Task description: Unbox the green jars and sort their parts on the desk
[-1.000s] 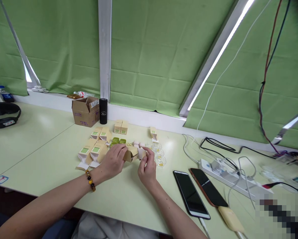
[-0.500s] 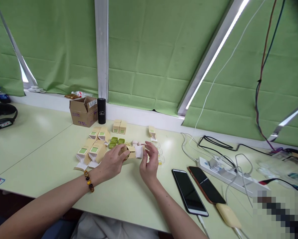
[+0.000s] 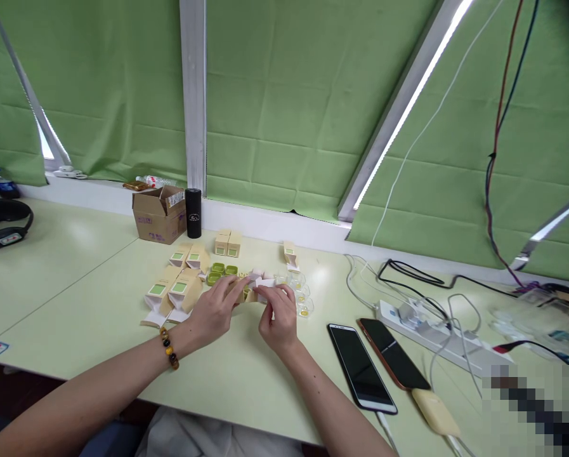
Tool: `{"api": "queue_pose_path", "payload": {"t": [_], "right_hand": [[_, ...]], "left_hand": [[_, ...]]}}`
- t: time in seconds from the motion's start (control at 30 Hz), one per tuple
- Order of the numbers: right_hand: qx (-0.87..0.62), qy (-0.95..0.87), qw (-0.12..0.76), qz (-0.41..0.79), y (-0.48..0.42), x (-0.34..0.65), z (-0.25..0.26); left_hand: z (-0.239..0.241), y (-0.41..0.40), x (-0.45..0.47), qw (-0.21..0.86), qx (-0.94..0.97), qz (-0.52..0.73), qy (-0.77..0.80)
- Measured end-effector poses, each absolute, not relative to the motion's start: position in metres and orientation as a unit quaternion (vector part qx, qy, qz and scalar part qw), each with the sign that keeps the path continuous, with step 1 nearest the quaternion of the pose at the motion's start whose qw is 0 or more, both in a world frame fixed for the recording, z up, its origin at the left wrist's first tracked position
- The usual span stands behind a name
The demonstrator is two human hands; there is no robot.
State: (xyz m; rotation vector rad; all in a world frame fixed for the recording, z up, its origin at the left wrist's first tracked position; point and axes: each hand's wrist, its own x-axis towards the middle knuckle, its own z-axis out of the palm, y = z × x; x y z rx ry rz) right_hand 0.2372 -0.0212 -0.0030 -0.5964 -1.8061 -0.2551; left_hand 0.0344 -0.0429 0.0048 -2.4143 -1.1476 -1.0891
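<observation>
And here the left hand (image 3: 216,309) grasps a small kraft carton (image 3: 249,297) held open just above the bench (image 3: 217,381), while the right hand (image 3: 280,315), fingers curled, works at its white flap (image 3: 265,282); whether they pinch it, I cannot tell. Just beyond sit green tubs (image 3: 222,273); clear cups (image 3: 304,303) wait beside the right hand, four label-fronted cartons (image 3: 185,289) left of the tubs. Farther back, a black tumbler (image 3: 193,214) stands against a cardboard box (image 3: 159,216); two smartphones (image 3: 363,369) lie out right, near a power strip (image 3: 446,343).
</observation>
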Motion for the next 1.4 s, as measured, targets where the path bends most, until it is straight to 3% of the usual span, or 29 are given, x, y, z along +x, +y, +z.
{"api": "queue_pose_path", "payload": {"t": [0.23, 0.47, 0.73, 1.13, 1.4], "right_hand": [[-0.268, -0.731, 0.624, -0.073, -0.029, 0.234, 0.001], [-0.342, -0.725, 0.595, -0.060, -0.029, 0.231, 0.000], [-0.431, -0.710, 0.553, 0.067, -0.029, 0.223, -0.007], [-0.349, -0.559, 0.673, 0.336, -0.020, 0.222, -0.011], [-0.335, -0.557, 0.704, 0.285, -0.022, 0.230, -0.005]], "left_hand": [[0.001, -0.041, 0.034, 0.154, -0.815, -0.389, -0.401], [0.002, -0.040, 0.033, 0.211, -0.820, -0.378, -0.375], [-0.002, -0.044, 0.034, 0.294, -0.825, -0.334, -0.348], [0.002, -0.033, 0.028, 0.278, -0.790, -0.372, -0.401], [0.008, -0.029, 0.023, 0.152, -0.747, -0.441, -0.474]]}}
